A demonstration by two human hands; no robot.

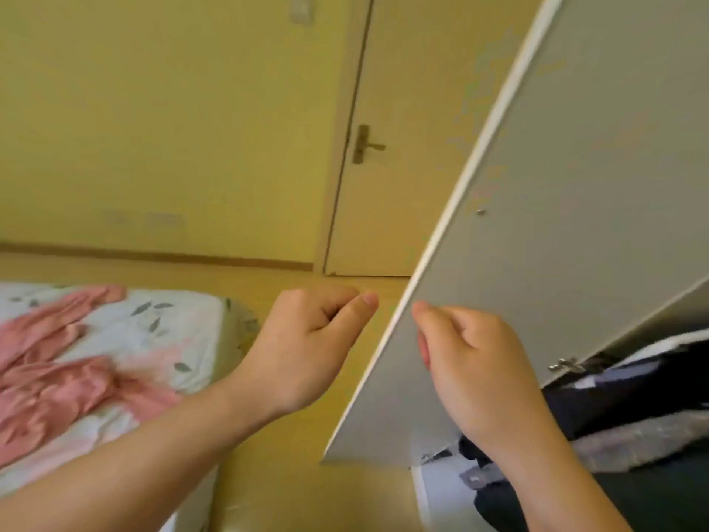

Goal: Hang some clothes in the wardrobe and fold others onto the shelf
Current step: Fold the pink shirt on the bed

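1. left hand (307, 339): fingers curled into a loose fist, holding nothing, just left of the wardrobe door (575, 186).
2. right hand (472, 362): fingers curled before the door's grey inner face, one fingertip at its white edge; whether it grips the edge cannot be told.
3. dark clothes (633, 397): stacked in the open wardrobe, below a metal hinge (566, 364).
4. pink clothes (57, 359): crumpled on the bed (153, 320), which has a leaf-print sheet.
5. room: wooden floor (268, 493), yellow wall (172, 128), closed room door (403, 205) with lever handle (366, 144).
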